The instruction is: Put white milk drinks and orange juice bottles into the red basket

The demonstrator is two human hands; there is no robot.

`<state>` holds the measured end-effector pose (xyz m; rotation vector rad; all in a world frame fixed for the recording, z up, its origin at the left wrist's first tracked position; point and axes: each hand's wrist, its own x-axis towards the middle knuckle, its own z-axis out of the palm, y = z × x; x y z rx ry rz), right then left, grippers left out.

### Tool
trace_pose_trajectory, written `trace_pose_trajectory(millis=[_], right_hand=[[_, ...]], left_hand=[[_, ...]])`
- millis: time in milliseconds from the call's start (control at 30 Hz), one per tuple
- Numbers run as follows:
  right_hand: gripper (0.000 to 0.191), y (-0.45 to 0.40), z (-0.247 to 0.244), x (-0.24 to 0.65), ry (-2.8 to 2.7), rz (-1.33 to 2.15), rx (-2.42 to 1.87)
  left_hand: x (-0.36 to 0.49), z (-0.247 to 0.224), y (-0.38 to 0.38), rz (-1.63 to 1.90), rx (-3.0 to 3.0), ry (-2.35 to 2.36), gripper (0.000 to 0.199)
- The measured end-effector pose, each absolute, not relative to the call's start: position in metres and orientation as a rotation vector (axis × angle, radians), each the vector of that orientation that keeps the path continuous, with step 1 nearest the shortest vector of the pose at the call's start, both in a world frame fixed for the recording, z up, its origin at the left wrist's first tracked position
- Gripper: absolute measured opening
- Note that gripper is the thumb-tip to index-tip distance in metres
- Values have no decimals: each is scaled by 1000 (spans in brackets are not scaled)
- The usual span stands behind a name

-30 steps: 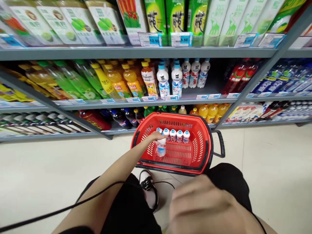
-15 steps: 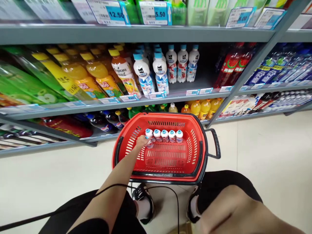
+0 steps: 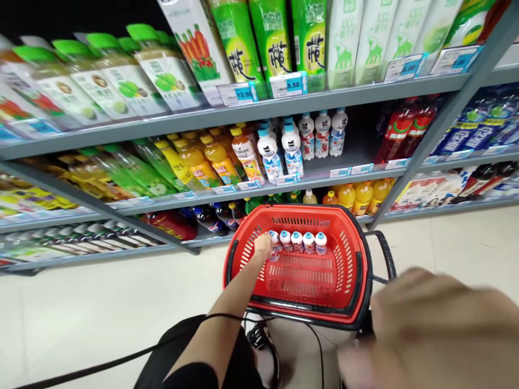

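Observation:
A red shopping basket [image 3: 302, 292] stands on the floor in front of the shelves. Along its far inner wall several small white bottles with blue caps [image 3: 297, 241] stand upright in a row. My left hand [image 3: 263, 244] reaches into the basket's left end, its fingers closed round a bottle [image 3: 274, 254] that is mostly hidden, just in front of the row's left end. Large and blurred at the lower right, near the camera, my right hand [image 3: 433, 324] is raised beside the basket's black handle; its fingers are smeared by motion.
On the middle shelf [image 3: 316, 175] stand similar white bottles [image 3: 270, 154], with orange juice bottles [image 3: 198, 167] to their left and red bottles [image 3: 399, 132] to the right. Green-capped bottles and cartons fill the upper shelf. A black cable [image 3: 133, 354] crosses my left forearm.
The view has shifted left and up, showing more of the upper shelf. My right hand has come up into view at the lower right. My left hand remains at the bottle in the basket.

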<state>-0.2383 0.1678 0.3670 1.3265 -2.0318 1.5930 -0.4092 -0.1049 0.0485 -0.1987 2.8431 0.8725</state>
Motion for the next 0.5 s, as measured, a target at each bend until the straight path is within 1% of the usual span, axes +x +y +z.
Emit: trace_pose_trajectory(millis=[67,133,167,267,300,367,400,433,500], right_hand=[[36,160,367,-258,-2162,1584,1331],[28,152,348,-278,-2373,1525,1293],[28,148,334,-288,-2520,1335,1294],[30,140,282,-313,-3043,398,1290],[32,140,267,-319,-3234,184,1215],[29,143,243,-329,-3399,68,1100],[27,145,236,-334,-3458,41,1047],[27,148,232,-337,-3494,39,995],[31,153,228,-343,-3537,61,909]], left_hand=[[-417,69,-108,1065,-93,2940,30],[-431,97,-109,1161,36,3036,26],[-439,115,-108,1158,103,3087,24],[-465,176,-98,1051,347,3216,18],[-472,199,-92,1028,433,3248,19],[-486,241,-81,983,578,3360,29],[-493,260,-76,928,645,3458,37],[-500,276,-71,783,710,3601,46],[-515,301,-64,458,648,3836,60]])
